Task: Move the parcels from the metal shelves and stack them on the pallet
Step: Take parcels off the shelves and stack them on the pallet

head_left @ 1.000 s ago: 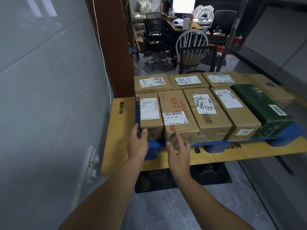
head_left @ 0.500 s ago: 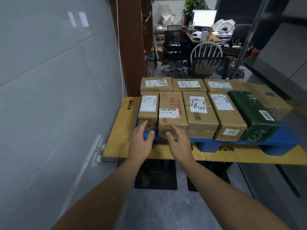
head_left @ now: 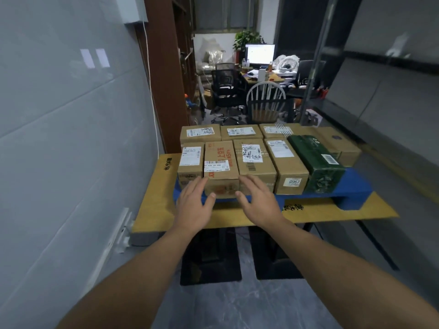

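Left hand and right hand have eased off the parcels, fingers spread.

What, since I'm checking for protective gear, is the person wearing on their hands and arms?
Nothing visible. The left hand and right hand carry no gloves, rings or watch. The left forearm and right forearm have no sleeves up to the frame's edge.
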